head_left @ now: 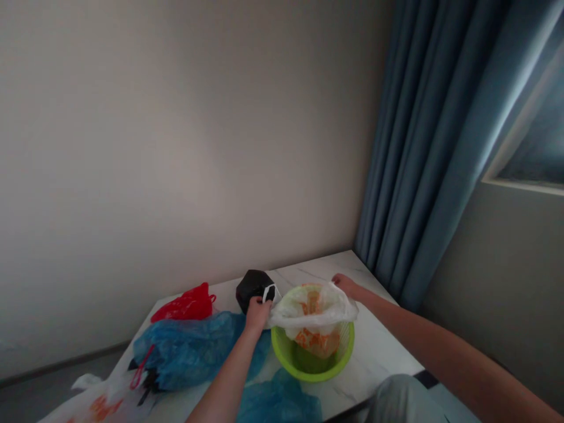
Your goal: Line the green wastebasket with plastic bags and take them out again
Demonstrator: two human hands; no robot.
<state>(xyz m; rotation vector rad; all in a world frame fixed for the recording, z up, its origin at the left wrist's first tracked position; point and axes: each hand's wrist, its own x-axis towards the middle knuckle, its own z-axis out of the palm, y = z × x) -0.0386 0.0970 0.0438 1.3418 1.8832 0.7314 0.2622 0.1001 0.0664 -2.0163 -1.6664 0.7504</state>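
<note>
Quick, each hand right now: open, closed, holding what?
Left hand: closed, holding the white plastic bag.
Right hand: at the bag's edge; grip can't be told.

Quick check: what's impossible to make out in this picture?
All in the head view:
Right hand: grip too small and blurred.
Basket: far side mostly covered by the white bag.
Black bag: inside hidden by its dark plastic.
Lower-left bag: cut off by the bottom edge.

window (535,141): cut off | lower-left bag (99,405): cut off | basket (314,376): partly hidden

White table (374,346) with green basket (312,373), red bag (187,304), blue bags (189,349)
</note>
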